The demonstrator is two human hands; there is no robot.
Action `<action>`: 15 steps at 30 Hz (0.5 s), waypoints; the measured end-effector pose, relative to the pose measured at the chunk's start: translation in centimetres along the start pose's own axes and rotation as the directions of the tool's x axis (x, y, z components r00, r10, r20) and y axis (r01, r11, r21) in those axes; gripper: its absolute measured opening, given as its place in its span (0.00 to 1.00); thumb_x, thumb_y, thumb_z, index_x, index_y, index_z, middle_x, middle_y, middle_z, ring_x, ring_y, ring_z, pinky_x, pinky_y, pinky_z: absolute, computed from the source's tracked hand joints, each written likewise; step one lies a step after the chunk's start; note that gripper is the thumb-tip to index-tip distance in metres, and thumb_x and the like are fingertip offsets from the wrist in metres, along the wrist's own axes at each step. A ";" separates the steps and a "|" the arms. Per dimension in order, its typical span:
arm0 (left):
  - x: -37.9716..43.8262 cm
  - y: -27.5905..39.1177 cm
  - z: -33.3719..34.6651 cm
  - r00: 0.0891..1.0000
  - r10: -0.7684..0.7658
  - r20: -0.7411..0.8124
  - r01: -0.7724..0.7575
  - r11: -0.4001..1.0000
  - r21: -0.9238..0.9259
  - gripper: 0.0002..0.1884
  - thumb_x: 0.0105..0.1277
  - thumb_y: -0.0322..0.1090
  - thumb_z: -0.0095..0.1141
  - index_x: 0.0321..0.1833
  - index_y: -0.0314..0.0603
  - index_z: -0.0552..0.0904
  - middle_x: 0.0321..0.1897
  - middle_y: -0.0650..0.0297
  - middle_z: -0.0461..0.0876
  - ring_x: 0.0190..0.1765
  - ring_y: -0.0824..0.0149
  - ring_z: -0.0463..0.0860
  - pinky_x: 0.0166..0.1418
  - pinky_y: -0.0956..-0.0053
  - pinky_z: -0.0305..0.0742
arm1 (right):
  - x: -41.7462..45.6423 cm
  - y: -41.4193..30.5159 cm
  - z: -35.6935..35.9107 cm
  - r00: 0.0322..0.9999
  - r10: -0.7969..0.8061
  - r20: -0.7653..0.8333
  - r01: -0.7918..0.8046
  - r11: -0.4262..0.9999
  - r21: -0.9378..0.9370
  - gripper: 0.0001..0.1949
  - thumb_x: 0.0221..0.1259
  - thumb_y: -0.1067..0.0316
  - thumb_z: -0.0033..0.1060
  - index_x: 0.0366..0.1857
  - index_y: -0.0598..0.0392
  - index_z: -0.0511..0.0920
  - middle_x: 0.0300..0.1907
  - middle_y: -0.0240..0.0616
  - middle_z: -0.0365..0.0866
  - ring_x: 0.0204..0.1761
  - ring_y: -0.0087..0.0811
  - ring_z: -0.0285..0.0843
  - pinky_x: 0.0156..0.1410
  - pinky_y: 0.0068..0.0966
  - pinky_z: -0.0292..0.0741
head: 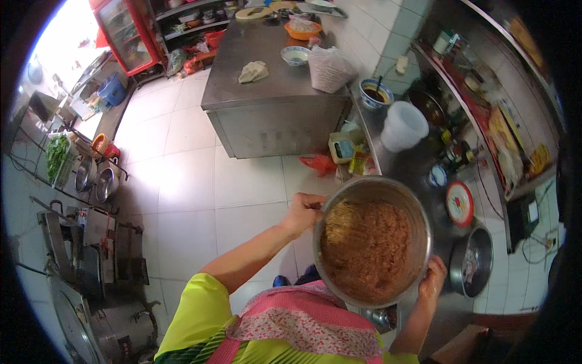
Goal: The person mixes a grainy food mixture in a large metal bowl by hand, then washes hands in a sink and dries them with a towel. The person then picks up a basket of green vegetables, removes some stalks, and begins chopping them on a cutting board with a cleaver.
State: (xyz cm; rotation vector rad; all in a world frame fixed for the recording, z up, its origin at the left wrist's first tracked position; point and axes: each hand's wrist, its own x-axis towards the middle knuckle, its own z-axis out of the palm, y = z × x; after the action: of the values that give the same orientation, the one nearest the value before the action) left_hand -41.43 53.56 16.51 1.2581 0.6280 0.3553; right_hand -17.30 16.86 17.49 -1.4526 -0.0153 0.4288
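A large round metal pot [423, 204] is held up between my two hands, over the edge of the right-hand counter. Inside it lies brownish minced filling [373, 250] with a paler, yellowish heap [340, 223] at the upper left. My left hand [304, 214] grips the pot at its left side, thumb and fingers near the rim. My right hand [432, 277] holds the lower right side of the pot; some of its fingers are hidden against the wall.
A steel worktable [227, 59] ahead bears dough [253, 72], a patterned bowl [295, 55] and a filled plastic bag [331, 70]. On the right counter stand a white plastic bucket [403, 127], a red-rimmed plate [459, 204] and a metal basin [483, 259].
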 end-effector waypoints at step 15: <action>5.2 7.5 -29.8 0.666 -0.029 -0.745 -0.038 0.997 -0.073 0.20 0.55 0.16 0.52 0.52 0.30 0.86 0.24 0.64 0.83 0.20 0.73 0.78 0.20 0.76 0.72 | 20.6 9.2 53.8 0.680 0.312 0.663 -0.207 0.950 -0.235 0.04 0.52 0.76 0.56 0.29 0.56 0.80 0.25 0.26 0.74 0.22 0.18 0.66 0.23 0.19 0.58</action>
State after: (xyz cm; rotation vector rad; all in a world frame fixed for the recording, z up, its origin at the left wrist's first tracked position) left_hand -55.10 81.60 17.25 0.9970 1.3034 0.9247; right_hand -15.11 74.72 10.72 -1.3557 -0.4618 1.2274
